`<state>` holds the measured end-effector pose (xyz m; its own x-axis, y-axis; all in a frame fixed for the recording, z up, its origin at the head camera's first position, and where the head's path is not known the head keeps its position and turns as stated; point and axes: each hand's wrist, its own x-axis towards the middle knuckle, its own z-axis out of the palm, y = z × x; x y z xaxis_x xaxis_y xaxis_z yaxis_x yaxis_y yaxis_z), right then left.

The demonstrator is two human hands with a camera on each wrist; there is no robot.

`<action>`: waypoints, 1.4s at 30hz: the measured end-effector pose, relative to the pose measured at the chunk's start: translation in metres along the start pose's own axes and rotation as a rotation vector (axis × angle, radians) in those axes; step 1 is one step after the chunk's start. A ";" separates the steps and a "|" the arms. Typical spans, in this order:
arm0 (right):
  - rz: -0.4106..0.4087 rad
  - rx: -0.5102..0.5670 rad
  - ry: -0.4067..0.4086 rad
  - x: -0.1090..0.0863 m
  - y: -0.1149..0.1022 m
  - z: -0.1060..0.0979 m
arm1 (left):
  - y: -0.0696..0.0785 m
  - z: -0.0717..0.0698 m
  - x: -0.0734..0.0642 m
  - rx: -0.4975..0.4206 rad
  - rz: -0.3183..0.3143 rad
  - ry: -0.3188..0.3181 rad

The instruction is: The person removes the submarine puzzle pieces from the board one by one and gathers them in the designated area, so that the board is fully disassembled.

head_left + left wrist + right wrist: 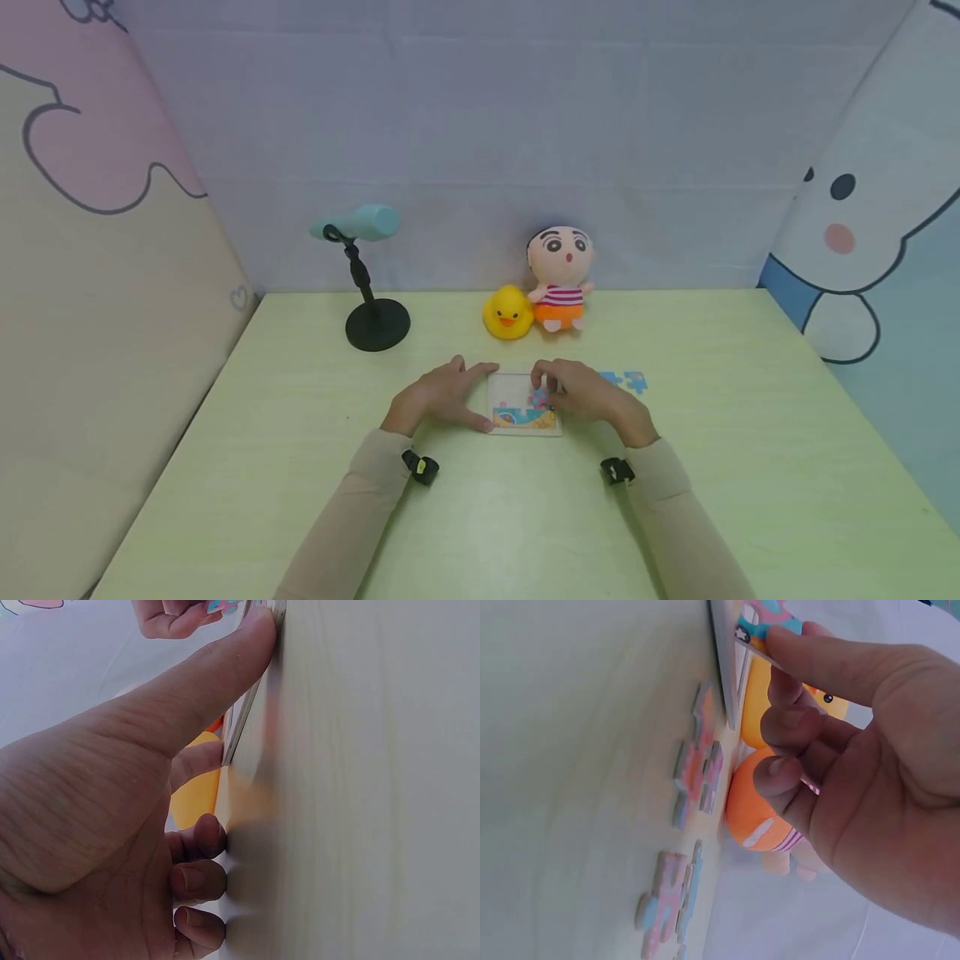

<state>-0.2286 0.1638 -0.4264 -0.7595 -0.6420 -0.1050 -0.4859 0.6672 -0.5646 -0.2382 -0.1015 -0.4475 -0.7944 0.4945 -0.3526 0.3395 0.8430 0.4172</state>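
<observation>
A shallow puzzle board (525,432) with a pale rim lies on the table, its lower part filled with beach-picture pieces. My left hand (442,396) is spread along the board's left side, thumb pressing the near corner and index finger touching the far one. In the left wrist view its other fingers (199,881) rest bent on the table. Above the board, my right hand (588,392) pinches a pink and blue puzzle piece (772,611) between thumb and fingers, tilted. Loose puzzle pieces (694,761) lie right of the board, partly hidden by that hand in the head view.
Behind the board are a yellow rubber duck (507,313) and a plush doll (561,279) in a striped top. A teal cylindrical object (360,222) sits on a black stand (377,325) at the back left. A cloth backdrop (480,150) closes off the table's rear.
</observation>
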 end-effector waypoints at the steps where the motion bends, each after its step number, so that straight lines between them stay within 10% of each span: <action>1: -0.010 0.005 -0.001 -0.001 0.000 -0.001 | 0.000 0.000 0.000 0.000 -0.003 0.000; 42: 0.025 0.047 -0.038 -0.014 0.006 -0.013 | 0.003 0.000 0.000 -0.017 -0.020 -0.003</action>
<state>-0.2266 0.1816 -0.4178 -0.7537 -0.6398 -0.1503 -0.4452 0.6653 -0.5993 -0.2371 -0.0992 -0.4465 -0.7993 0.4784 -0.3636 0.3151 0.8490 0.4242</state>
